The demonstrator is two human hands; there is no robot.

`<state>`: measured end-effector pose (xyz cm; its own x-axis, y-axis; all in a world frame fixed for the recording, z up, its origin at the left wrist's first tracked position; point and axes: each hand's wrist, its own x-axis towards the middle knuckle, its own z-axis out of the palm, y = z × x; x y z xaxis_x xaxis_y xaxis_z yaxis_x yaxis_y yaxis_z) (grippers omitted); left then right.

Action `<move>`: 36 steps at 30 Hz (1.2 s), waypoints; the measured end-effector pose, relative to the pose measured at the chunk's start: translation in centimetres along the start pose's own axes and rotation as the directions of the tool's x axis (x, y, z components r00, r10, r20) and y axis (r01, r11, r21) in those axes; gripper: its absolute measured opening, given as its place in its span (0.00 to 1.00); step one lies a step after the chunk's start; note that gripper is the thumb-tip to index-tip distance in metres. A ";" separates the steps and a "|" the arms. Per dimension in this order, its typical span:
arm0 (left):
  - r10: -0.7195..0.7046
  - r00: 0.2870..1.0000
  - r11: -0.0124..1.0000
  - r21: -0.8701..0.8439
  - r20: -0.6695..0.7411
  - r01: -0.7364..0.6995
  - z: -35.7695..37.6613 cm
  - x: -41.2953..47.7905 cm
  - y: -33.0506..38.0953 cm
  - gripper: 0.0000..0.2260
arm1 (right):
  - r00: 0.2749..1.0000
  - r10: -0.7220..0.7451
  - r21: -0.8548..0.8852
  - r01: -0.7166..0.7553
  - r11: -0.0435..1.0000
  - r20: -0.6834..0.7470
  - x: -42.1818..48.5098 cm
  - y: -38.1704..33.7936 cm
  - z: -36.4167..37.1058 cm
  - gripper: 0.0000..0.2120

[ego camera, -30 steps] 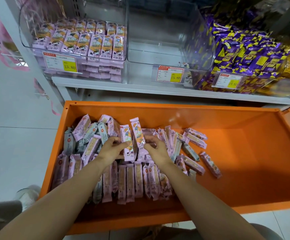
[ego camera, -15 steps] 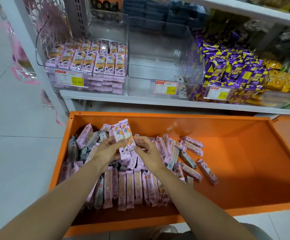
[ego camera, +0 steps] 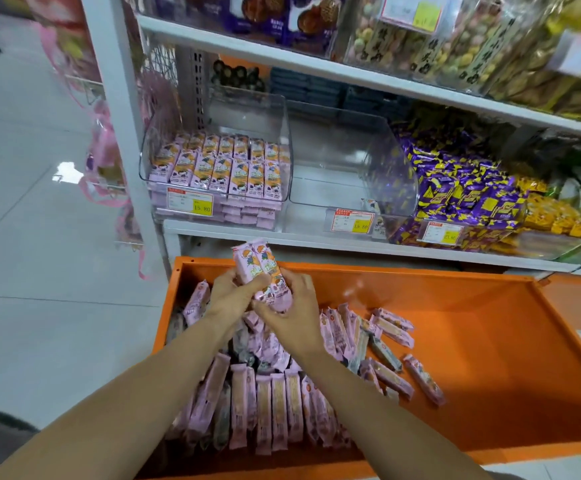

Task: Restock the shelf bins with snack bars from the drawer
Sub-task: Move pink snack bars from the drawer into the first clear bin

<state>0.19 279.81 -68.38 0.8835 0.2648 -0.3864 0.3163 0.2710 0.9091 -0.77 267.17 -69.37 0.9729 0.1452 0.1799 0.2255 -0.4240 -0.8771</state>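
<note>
1. ITEM IN HAND: small stack of pink film-wrapped snack bars with an orange cartoon print (ego camera: 259, 268). Two printed faces show; the full count cannot be told. It is raised over the rear left part of the drawer, top ends tilted towards the shelf's front edge, not in any bin.
2. GRIP: left hand (ego camera: 228, 297) has its fingers curled round the stack's lower left side. Right hand (ego camera: 294, 315) pinches the lower right side between thumb and fingers. Both hold the one stack.
3. SOURCE: orange metal drawer (ego camera: 489, 341), open below the white shelf (ego camera: 316, 242). Loose stock of matching pink bars (ego camera: 271, 410) lies in rows at the front, jumbled behind, with a few scattered to the right.
4. DESTINATIONS: clear plastic bin on the left (ego camera: 247, 109), holding neat rows of the same bar. Clear plastic bin just beside it (ego camera: 344, 174), where only a small packet shows near the front right corner.
5. HANDLING (judged): light and slim. Glossy wrappers probably slide on each other, so a stack may fan out. Contents are likely brittle. Press the flat faces together and hold across the long sides near mid-length, not by the crimped ends.
6. ADJACENT: purple-and-yellow packets (ego camera: 455, 192) to the right, a different product.
</note>
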 end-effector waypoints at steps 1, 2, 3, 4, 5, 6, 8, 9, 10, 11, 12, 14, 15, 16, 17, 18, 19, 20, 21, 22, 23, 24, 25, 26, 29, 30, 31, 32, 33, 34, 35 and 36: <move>0.046 0.999 0.998 0.045 -0.023 -0.045 -0.2 0.1 0.6 0.13 | 0.999 -0.030 -0.005 0.029 1.000 -0.024 0.3 -0.8 0.2 0.28; 0.096 0.995 0.991 0.098 -0.040 -0.091 -0.5 0.2 1.3 0.14 | 0.998 -0.055 -0.004 0.055 0.998 -0.044 0.5 -1.8 0.3 0.29; 0.140 0.989 0.981 0.140 -0.047 -0.132 -0.8 0.2 2.1 0.15 | 0.995 -0.076 0.002 0.076 0.997 -0.065 0.9 -2.7 0.5 0.30; 0.178 0.983 0.971 0.171 -0.050 -0.167 -1.1 0.2 3.0 0.17 | 0.992 -0.090 0.006 0.091 0.996 -0.088 1.2 -3.4 0.8 0.30; 0.219 0.975 0.959 0.194 -0.048 -0.206 -1.3 0.2 3.8 0.17 | 0.989 -0.096 0.008 0.098 0.995 -0.108 1.7 -4.2 1.0 0.29; 0.265 0.963 0.944 0.215 -0.042 -0.250 -1.6 0.1 4.7 0.17 | 0.987 -0.098 0.009 0.100 0.995 -0.125 2.2 -5.0 1.3 0.28; 0.358 0.933 0.906 0.250 -0.026 -0.341 -2.0 0.0 6.7 0.16 | 0.985 -0.098 0.022 0.102 0.995 -0.144 3.5 -6.6 1.5 0.27; 0.403 0.915 0.883 0.270 -0.019 -0.384 -2.3 0.0 7.7 0.17 | 0.983 -0.101 0.025 0.106 0.994 -0.152 4.2 -7.4 1.5 0.25; 0.445 0.895 0.858 0.292 -0.012 -0.422 -2.6 0.1 8.6 0.21 | 0.981 -0.112 0.023 0.117 0.993 -0.161 5.1 -8.3 1.4 0.24; 0.482 0.876 0.830 0.317 0.005 -0.459 -3.0 0.3 9.5 0.25 | 0.978 -0.123 0.019 0.128 0.992 -0.168 5.9 -9.0 1.4 0.22; 0.516 0.856 0.801 0.340 0.027 -0.493 -3.3 0.5 10.3 0.26 | 0.976 -0.130 0.016 0.135 0.991 -0.176 6.9 -9.7 1.4 0.21; 0.605 0.792 0.707 0.401 0.083 -0.582 -4.2 1.2 11.6 0.20 | 0.973 -0.125 0.011 0.130 0.991 -0.193 8.9 -11.2 1.4 0.18; 0.654 0.749 0.636 0.459 0.105 -0.620 -4.8 1.5 12.1 0.17 | 0.973 -0.113 0.012 0.118 0.993 -0.199 9.9 -11.9 1.6 0.17; 0.701 0.702 0.551 0.528 0.129 -0.647 -5.6 2.2 12.4 0.17 | 0.973 -0.101 0.008 0.105 0.994 -0.207 10.9 -12.4 1.7 0.16; 0.737 0.656 0.455 0.599 0.161 -0.659 -6.5 2.9 12.7 0.19 | 0.972 -0.095 -0.005 0.097 0.995 -0.215 11.9 -12.9 1.9 0.16; 0.760 0.615 0.352 0.664 0.208 -0.659 -7.4 3.7 12.7 0.21 | 0.970 -0.090 -0.033 0.085 0.996 -0.224 13.0 -13.2 2.1 0.15; 0.774 0.575 0.244 0.713 0.265 -0.657 -8.3 4.5 12.6 0.22 | 0.970 -0.083 -0.062 0.070 0.996 -0.230 14.0 -13.4 2.4 0.15; 0.779 0.541 0.149 0.743 0.318 -0.652 -9.3 5.3 12.4 0.23 | 0.969 -0.071 -0.096 0.049 0.994 -0.238 15.2 -13.5 2.7 0.15; 0.775 0.518 0.077 0.760 0.361 -0.645 -10.0 5.9 12.2 0.22 | 0.969 -0.058 -0.130 0.027 0.991 -0.241 16.3 -13.5 3.1 0.15; 0.772 0.499 0.024 0.767 0.393 -0.641 -10.6 6.5 11.9 0.22 | 0.969 -0.045 -0.167 0.004 0.986 -0.241 17.4 -13.6 3.3 0.15; 0.771 0.483 -0.019 0.772 0.416 -0.636 -11.0 7.0 11.7 0.21 | 0.971 -0.025 -0.203 -0.024 0.979 -0.236 18.4 -13.6 3.5 0.15; 0.771 0.471 -0.051 0.778 0.429 -0.626 -11.4 7.6 11.3 0.21 | 0.974 -0.009 -0.243 -0.047 0.969 -0.226 19.3 -13.6 3.7 0.16; 0.770 0.464 -0.076 0.785 0.438 -0.615 -11.6 8.2 10.9 0.21 | 0.976 0.004 -0.294 -0.069 0.953 -0.217 20.3 -13.5 3.7 0.16; 0.774 0.452 -0.100 0.791 0.443 -0.604 -11.7 8.8 10.5 0.20 | 0.978 0.018 -0.347 -0.091 0.933 -0.208 21.3 -13.4 3.7 0.17; 0.799 0.405 -0.164 0.809 0.445 -0.564 -11.8 10.1 9.5 0.19 | 0.975 0.034 -0.470 -0.135 0.872 -0.218 23.5 -13.1 4.0 0.21; 0.814 0.381 -0.173 0.808 0.439 -0.563 -11.7 10.3 9.2 0.18 | 0.973 0.033 -0.496 -0.145 0.856 -0.228 24.2 -12.8 4.4 0.22; 0.827 0.360 -0.174 0.804 0.433 -0.568 -11.6 10.6 9.0 0.18 | 0.971 0.039 -0.515 -0.159 0.842 -0.236 24.7 -12.7 4.7 0.23; 0.840 0.338 -0.173 0.800 0.425 -0.575 -11.5 10.8 8.8 0.17 | 0.969 0.051 -0.527 -0.177 0.831 -0.244 25.3 -12.6 5.0 0.23; 0.849 0.323 -0.170 0.795 0.419 -0.582 -11.4 11.0 8.6 0.17 | 0.965 0.064 -0.539 -0.196 0.819 -0.255 25.8 -12.5 5.3 0.24; 0.856 0.308 -0.171 0.791 0.414 -0.587 -11.4 11.2 8.5 0.17 | 0.961 0.072 -0.557 -0.214 0.802 -0.266 26.3 -12.6 5.5 0.24; 0.863 0.295 -0.173 0.788 0.411 -0.591 -11.4 11.4 8.4 0.17 | 0.959 0.076 -0.584 -0.228 0.779 -0.274 26.7 -12.6 5.7 0.24; 0.870 0.278 -0.177 0.784 0.407 -0.595 -11.4 11.6 8.3 0.17 | 0.958 0.075 -0.618 -0.237 0.750 -0.276 27.0 -12.7 5.8 0.24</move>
<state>9.14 295.69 -67.05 0.6616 -0.0673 0.7468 -0.3105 -0.9311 0.1912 22.36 281.69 -56.01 0.9633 -0.1392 0.2293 -0.0295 -0.9045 -0.4254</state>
